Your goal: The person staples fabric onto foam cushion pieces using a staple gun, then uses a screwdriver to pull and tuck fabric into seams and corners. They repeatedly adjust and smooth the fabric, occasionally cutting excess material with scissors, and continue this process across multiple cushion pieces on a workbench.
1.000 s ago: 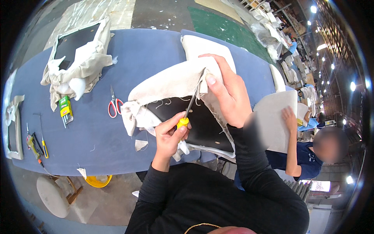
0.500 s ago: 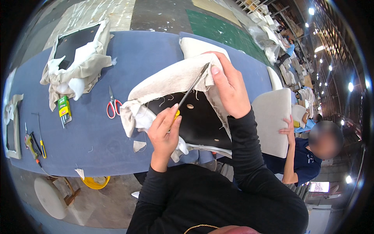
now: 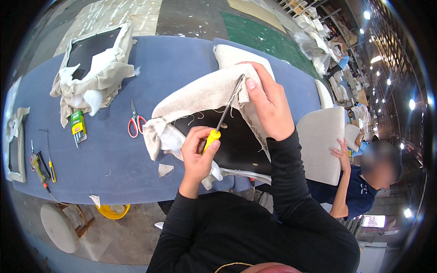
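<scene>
While the left hand grips a yellow-handled tool, the right hand clamps the fabric-covered panel at 1 corner.

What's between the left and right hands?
In the head view, the shaft of the yellow-handled tool runs from the left hand toward the right hand, across the black panel, its far end at the pale fabric.

Scissors on table, right of box, left of cushion
</scene>
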Demonstrator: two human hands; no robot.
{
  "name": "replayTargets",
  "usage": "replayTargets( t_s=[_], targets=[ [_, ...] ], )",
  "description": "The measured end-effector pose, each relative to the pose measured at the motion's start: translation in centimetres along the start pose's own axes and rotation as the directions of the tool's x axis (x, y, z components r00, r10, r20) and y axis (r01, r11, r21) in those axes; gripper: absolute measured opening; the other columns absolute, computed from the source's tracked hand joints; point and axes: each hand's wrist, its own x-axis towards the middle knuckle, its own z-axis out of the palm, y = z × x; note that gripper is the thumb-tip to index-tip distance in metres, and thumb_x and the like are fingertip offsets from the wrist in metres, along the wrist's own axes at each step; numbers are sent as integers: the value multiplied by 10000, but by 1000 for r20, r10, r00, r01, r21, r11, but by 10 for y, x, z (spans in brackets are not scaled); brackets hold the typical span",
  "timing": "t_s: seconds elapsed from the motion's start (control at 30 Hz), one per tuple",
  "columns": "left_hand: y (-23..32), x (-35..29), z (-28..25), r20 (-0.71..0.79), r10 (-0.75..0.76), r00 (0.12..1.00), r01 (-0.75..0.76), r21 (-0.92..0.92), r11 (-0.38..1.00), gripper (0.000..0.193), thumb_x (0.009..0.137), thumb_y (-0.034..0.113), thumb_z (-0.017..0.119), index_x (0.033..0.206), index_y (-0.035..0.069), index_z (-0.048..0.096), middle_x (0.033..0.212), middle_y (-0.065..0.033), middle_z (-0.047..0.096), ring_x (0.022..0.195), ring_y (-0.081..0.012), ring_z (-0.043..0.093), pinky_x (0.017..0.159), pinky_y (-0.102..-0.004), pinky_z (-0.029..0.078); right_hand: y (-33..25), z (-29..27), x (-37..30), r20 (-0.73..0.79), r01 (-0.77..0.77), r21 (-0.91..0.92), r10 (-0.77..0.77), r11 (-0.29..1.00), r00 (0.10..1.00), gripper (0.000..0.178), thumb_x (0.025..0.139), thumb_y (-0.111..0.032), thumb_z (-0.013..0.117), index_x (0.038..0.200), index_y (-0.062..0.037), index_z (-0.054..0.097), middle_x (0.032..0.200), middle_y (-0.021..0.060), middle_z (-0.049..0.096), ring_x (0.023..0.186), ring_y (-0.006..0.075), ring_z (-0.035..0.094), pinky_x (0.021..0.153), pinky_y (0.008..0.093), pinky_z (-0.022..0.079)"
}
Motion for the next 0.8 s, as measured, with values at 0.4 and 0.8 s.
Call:
replayTargets(
  t_s=[0.4,0.8],
  targets=[
    [1,6,-4,359,-262,896,417,-476,774,493,1121,378,541,1173,-93,676,905,-126,635,618,-158,586,576,-282,481,2,-7,-3,9,-27,-8,27,1000,1000,375,1041,-262,595,1341,-39,600,1044,234,731,993,409,729,900,394,539],
    [-3,24,-53,483,323,814,413,-872,263,536,1060,511,634,904,-1,634,694,-60,616,462,-137,571,397,-277,439,-5,-15,-18,-12,145,-11,-145,989,989,448,934,-232,675,1347,-63,641,1167,211,732,1099,414,710,955,426,551]
  ],
)
